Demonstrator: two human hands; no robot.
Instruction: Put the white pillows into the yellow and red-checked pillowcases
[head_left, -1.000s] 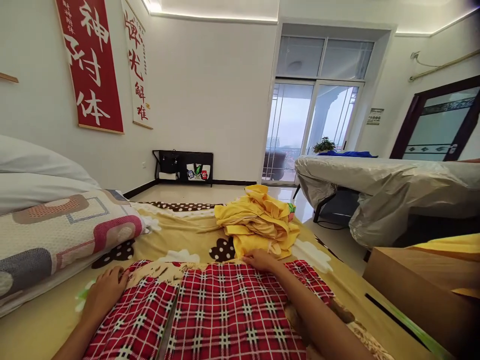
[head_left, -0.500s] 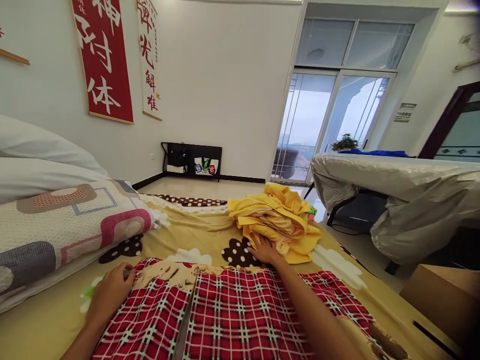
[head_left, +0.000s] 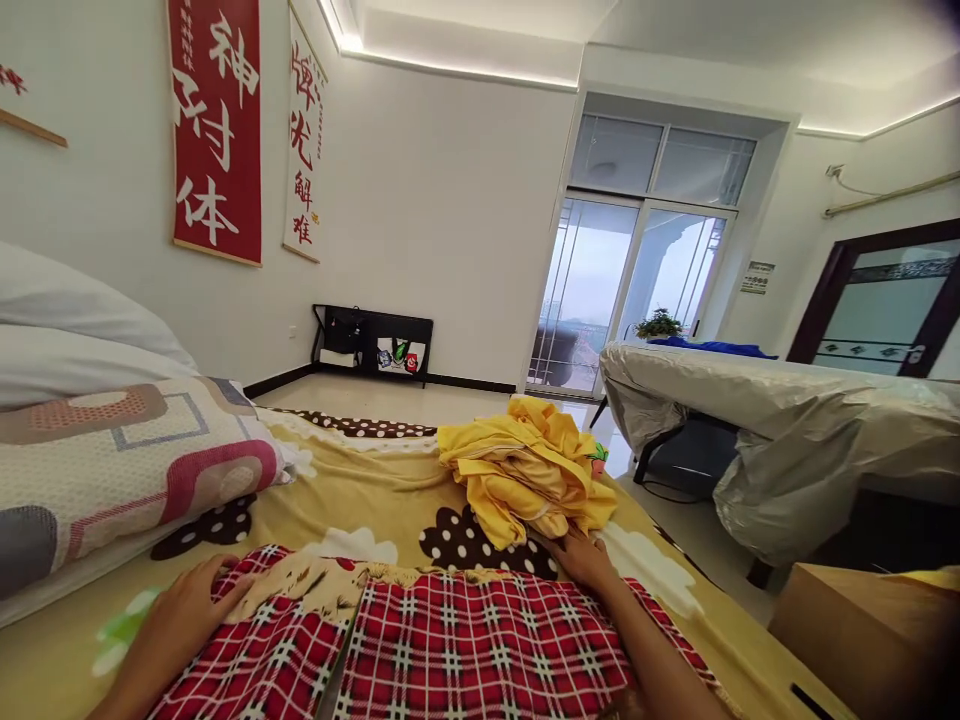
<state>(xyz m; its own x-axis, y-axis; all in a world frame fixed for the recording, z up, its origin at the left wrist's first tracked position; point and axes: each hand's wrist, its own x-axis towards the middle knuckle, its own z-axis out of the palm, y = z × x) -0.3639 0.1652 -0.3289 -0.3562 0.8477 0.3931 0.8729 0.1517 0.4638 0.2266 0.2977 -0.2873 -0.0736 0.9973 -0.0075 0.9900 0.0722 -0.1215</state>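
Observation:
A red plaid garment or cloth (head_left: 480,640), with a beige patterned strip along its far edge, lies spread across the bed in front of me. My left hand (head_left: 191,605) rests at its far left corner, thumb and fingers apart on the fabric. Beyond the far edge of the plaid cloth, my right hand (head_left: 585,562) lies with fingers stretched out at the near side of a crumpled yellow cloth bundle (head_left: 525,465). The right fingertips touch or sit just beside the bundle; exactly which is hard to see.
The tan blanket (head_left: 360,490) has white and brown dotted flower shapes. A patterned pillow (head_left: 142,470) is on the left. To the right stand a plastic-covered table (head_left: 787,390) and a cardboard box (head_left: 855,630). A low black rack (head_left: 367,340) stands by the wall.
My right hand has shifted to the right along the bundle's near edge. The left fingers look more stretched out over the cloth corner. My view has tilted upward and turned slightly.

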